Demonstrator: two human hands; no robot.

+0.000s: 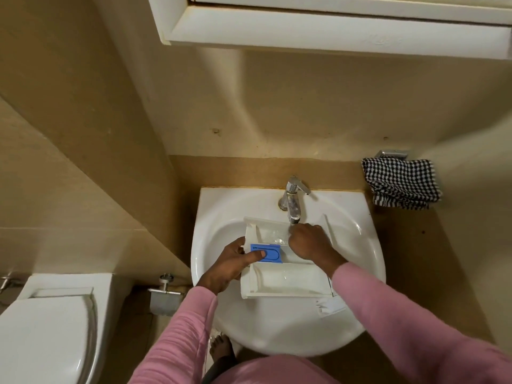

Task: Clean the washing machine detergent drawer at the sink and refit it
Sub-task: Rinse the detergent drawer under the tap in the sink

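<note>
Two pink sleeves [180, 333] are seen closest to the lens, reaching forward over the near rim of the white sink [277, 336]. The detergent drawer [285, 281], white and divided into long compartments, is held over the middle of the basin, its far edge under the spout of the chrome tap [293, 202] at the sink's back edge. The drawer's left end is gripped by the left hand [224, 266], the fingers wrapped round the side and the thumb pressed flat on the blue insert [273, 253] set in the left part of the middle compartment. The right hand [307, 241] is lowered into the far compartment, directly below the spout, with the knuckles up and the fingers curled downward; whether anything is pinched there cannot be told, as the fingertips are hidden. Some water appears to be lying in that compartment.

A black-and-white checked cloth [400, 184] is hung on the wall past the sink's back right corner. A toilet [47, 328] with its lid down is seen to the left, and a metal paper holder [163, 293] is fixed between it and the sink. A bare foot [221, 347] is visible under the sink's near edge.
</note>
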